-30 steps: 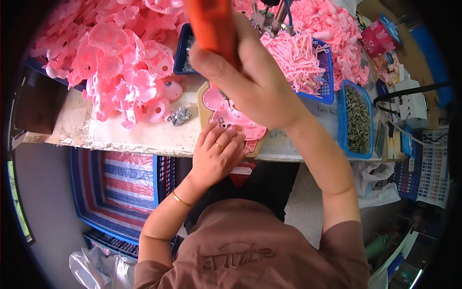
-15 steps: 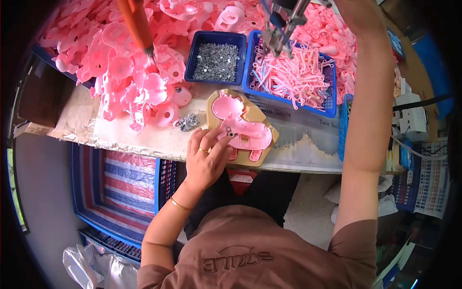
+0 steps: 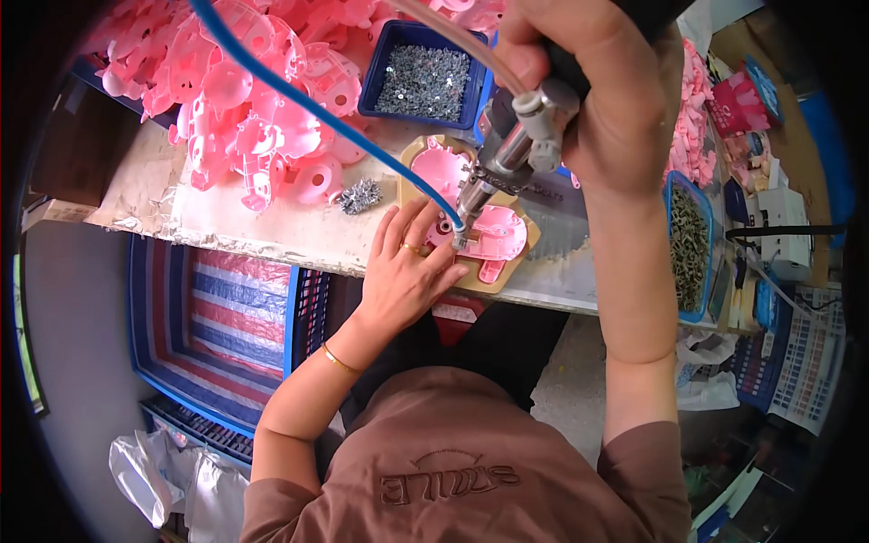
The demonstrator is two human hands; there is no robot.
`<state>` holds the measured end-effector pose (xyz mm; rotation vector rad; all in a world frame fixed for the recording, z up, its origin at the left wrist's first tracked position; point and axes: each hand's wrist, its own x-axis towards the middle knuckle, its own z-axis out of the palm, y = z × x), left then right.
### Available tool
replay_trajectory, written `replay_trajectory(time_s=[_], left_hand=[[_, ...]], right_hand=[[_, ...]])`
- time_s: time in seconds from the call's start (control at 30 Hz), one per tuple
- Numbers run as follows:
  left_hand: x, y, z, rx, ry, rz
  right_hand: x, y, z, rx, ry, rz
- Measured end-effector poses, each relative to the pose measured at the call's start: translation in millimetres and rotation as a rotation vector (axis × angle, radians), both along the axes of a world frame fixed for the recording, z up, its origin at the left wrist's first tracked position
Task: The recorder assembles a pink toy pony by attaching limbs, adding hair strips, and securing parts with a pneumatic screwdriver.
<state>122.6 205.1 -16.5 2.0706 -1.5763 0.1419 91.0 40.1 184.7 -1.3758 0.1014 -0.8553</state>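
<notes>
A pink plastic shell half (image 3: 503,232), shaped like a small animal, lies hollow side up in a tan fixture (image 3: 516,264) at the table's front edge. My right hand (image 3: 620,100) is wrapped round a power screwdriver (image 3: 511,149), tilted down with its tip at the middle of the shell. My left hand (image 3: 398,267) rests at the shell's left side, fingers stretched out, thumb and forefinger close to the tip. A blue hose (image 3: 312,106) runs down to the tip. What lies right under the tip is too small to make out.
A small heap of screws (image 3: 360,196) lies left of the fixture. Behind it stands a dark blue tray (image 3: 369,98) of small metal parts. Pink shells (image 3: 226,86) pile up at the far left. A blue bin (image 3: 701,312) of metal pieces stands right of my forearm.
My right hand has come down from the upper right with the screwdriver, bringing its tip onto the shell. My left hand has stayed at the shell, its fingers slightly shifted.
</notes>
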Motion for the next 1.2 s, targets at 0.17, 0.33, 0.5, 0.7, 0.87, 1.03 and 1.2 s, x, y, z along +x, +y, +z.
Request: replay_trajectory(time_s=[0.17,0.33,0.5,0.7,0.87,1.03,1.2], left_hand=[[-1,0,-2,-0.012,-0.003,0.015],[-1,0,-3,-0.042,-0.018,0.022],[-1,-1,0,-0.023,-0.034,0.013],[-1,-1,-2,0.003,-0.006,0.007],[0,1,-6,-0.009,-0.027,0.014],[1,-1,7,-0.076,0.049,-0.039],[8,1,23,-0.061,0.044,-0.076]], right_hand=[[-5,-7,-9,-0.124,0.046,0.060],[2,8,-10,-0.013,-0.070,0.003],[8,-2,-38,-0.181,-0.183,0.130],[5,12,-40,-0.200,-0.163,0.022],[-1,10,-5,-0.097,-0.069,-0.076],[-12,-38,48,-0.414,-0.081,-0.243],[-20,-80,50,-0.507,0.039,-0.176]])
